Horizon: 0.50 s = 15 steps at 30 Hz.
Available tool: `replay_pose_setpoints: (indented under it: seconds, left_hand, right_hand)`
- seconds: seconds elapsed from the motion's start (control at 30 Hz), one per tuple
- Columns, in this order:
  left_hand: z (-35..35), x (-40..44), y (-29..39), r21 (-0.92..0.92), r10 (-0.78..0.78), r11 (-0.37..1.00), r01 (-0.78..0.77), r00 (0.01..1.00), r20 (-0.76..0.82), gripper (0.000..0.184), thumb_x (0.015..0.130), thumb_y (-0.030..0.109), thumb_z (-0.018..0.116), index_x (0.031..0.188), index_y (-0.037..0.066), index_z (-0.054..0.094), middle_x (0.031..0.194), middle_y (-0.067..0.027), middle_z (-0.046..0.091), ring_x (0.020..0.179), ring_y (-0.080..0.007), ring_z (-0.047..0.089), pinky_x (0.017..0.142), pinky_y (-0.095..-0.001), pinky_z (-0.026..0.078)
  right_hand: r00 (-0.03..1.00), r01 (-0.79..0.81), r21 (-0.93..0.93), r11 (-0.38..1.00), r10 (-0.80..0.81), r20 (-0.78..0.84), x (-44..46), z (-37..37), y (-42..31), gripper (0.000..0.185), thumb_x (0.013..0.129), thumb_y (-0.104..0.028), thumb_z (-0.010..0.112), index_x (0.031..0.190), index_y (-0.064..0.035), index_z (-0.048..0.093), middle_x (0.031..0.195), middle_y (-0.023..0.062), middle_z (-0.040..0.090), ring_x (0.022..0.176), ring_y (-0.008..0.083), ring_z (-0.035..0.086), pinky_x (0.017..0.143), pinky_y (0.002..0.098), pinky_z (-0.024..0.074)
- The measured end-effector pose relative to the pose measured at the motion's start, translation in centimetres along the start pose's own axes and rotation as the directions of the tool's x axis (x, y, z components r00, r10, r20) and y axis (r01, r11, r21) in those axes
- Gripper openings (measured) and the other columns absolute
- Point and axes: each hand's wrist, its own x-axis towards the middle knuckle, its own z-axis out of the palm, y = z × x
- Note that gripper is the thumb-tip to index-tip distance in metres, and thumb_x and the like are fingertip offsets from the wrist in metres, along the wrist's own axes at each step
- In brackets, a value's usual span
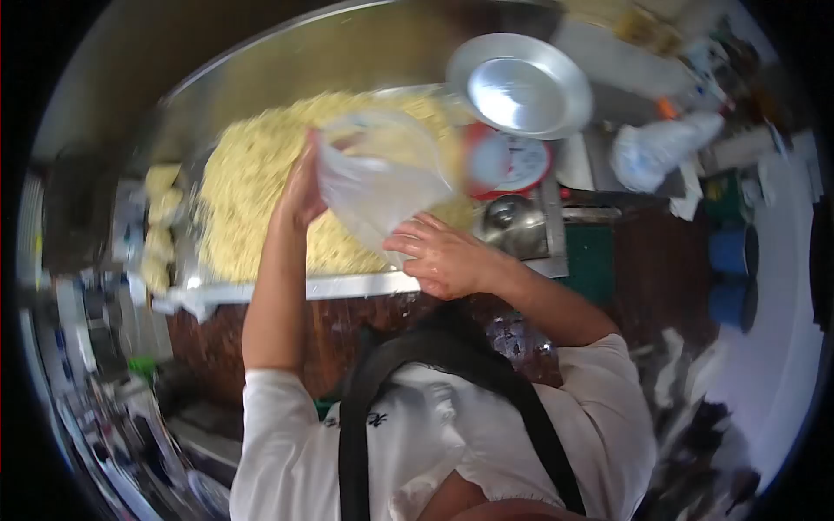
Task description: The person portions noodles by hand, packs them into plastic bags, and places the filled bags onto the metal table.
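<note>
A translucent plastic bag (378, 195) hangs with its mouth spread wide above a large heap of pale yellow noodles (252, 191). At the left edge of its mouth, my left hand (304, 187) holds the bag, with part of the fingers out of sight behind the plastic. My right hand (441, 258) grips the lower right side of the bag with bent fingers. Whether anything lies inside the bag is hard to tell through the cloudy plastic. The noodles lie in a wide metal tray (326, 285) with a raised front rim.
Right of the noodles stands a red dial scale (521, 165) with a round metal pan (521, 91) on top. A metal bowl or ladle (514, 221) sits below it. Farther right lies a white plastic bag (660, 152). Several yellowish bundles (161, 226) line the left side.
</note>
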Motion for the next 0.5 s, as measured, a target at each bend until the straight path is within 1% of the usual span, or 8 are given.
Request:
replay_pose_setpoints:
  seconds: [0.1,0.17,0.23,0.27,0.3,0.43,0.47,0.5]
  left_hand:
    - [-4.1,-4.9,3.0,0.31,-0.155,0.948,0.079,0.96,0.232,0.103,0.085,0.083,0.024,0.145,0.0,0.039,0.114,-0.0205,0.066,0.099,-0.0286,0.068,0.089,-0.0417,0.055]
    - [-8.9,-9.1,3.4,0.531,-0.222,0.842,0.094,0.958,0.183,0.078,0.089,0.062,0.053,0.141,0.003,0.046,0.098,-0.0132,0.069,0.087,-0.0237,0.068,0.078,-0.0358,0.056]
    - [-10.4,-15.1,2.7,0.85,-0.182,0.522,0.077,0.983,0.023,0.06,0.089,0.041,0.069,0.136,0.006,0.053,0.09,-0.0094,0.068,0.08,-0.0197,0.067,0.073,-0.0325,0.054]
    - [-11.6,-17.6,1.5,0.909,-0.128,0.412,0.064,0.992,-0.012,0.051,0.086,0.027,0.071,0.131,0.006,0.057,0.088,-0.0082,0.067,0.078,-0.0172,0.065,0.071,-0.0311,0.053]
    - [-12.9,-20.1,0.3,0.954,-0.067,0.292,0.063,0.997,-0.045,0.045,0.082,0.013,0.073,0.126,0.006,0.062,0.085,-0.007,0.067,0.075,-0.0147,0.063,0.068,-0.0298,0.051]
    - [-20.1,-29.5,-2.0,0.652,0.296,0.757,-0.042,0.912,-0.285,0.036,0.095,0.024,0.063,0.123,0.003,0.062,0.092,-0.0082,0.065,0.087,-0.0144,0.058,0.078,-0.0277,0.048]
    - [-22.1,-31.3,-2.1,0.584,0.319,0.805,-0.104,0.906,-0.28,0.039,0.098,0.028,0.059,0.127,0.001,0.059,0.104,-0.0116,0.067,0.097,-0.0193,0.061,0.084,-0.031,0.048]
    - [-23.0,-33.3,-1.1,0.738,0.354,0.672,-0.067,0.904,-0.24,0.045,0.095,0.033,0.062,0.127,0.002,0.059,0.111,-0.0177,0.068,0.104,-0.0278,0.064,0.089,-0.0356,0.049]
  right_hand:
    - [0.887,-0.198,0.125,0.972,0.123,0.445,2.6,5.8,-0.9,0.015,0.07,-0.015,0.066,0.081,-0.0041,0.066,0.116,0.0165,0.06,0.111,0.0381,0.056,0.098,0.0487,0.0451]
    - [0.963,-0.07,0.076,0.995,0.048,0.263,5.4,8.6,-1.7,0.028,0.068,-0.013,0.069,0.094,-0.0028,0.065,0.112,0.0192,0.059,0.113,0.0369,0.054,0.099,0.0499,0.0431]
    - [0.994,-0.065,0.095,0.993,0.056,0.097,9.5,9.9,-4.1,0.04,0.065,-0.011,0.071,0.104,-0.0025,0.063,0.111,0.0196,0.06,0.112,0.0364,0.055,0.1,0.0497,0.0424]
    - [0.946,-0.185,0.197,0.963,0.12,0.302,11.8,11.0,-4.8,0.058,0.062,-0.009,0.074,0.118,-0.005,0.059,0.117,0.0179,0.059,0.114,0.0369,0.054,0.102,0.0492,0.0416]
    - [0.938,-0.155,0.183,0.971,0.087,0.334,14.2,12.2,-6.0,0.061,0.062,-0.009,0.074,0.121,-0.0063,0.059,0.119,0.017,0.058,0.116,0.0371,0.053,0.103,0.0493,0.0409]
    - [0.927,-0.064,0.129,0.99,0.011,0.374,22.4,19.4,-11.1,0.071,0.063,-0.006,0.073,0.131,-0.0123,0.057,0.133,0.0142,0.054,0.128,0.0355,0.047,0.11,0.0515,0.0335]
    - [0.938,-0.022,0.154,0.988,-0.033,0.346,24.3,21.6,-12.3,0.07,0.063,-0.006,0.072,0.132,-0.0121,0.057,0.134,0.0145,0.053,0.129,0.0351,0.046,0.111,0.0519,0.0319]
    - [0.947,0.023,0.175,0.984,-0.077,0.313,26.2,23.9,-13.0,0.07,0.064,-0.006,0.072,0.132,-0.012,0.057,0.135,0.0148,0.053,0.13,0.0347,0.045,0.113,0.0523,0.0303]
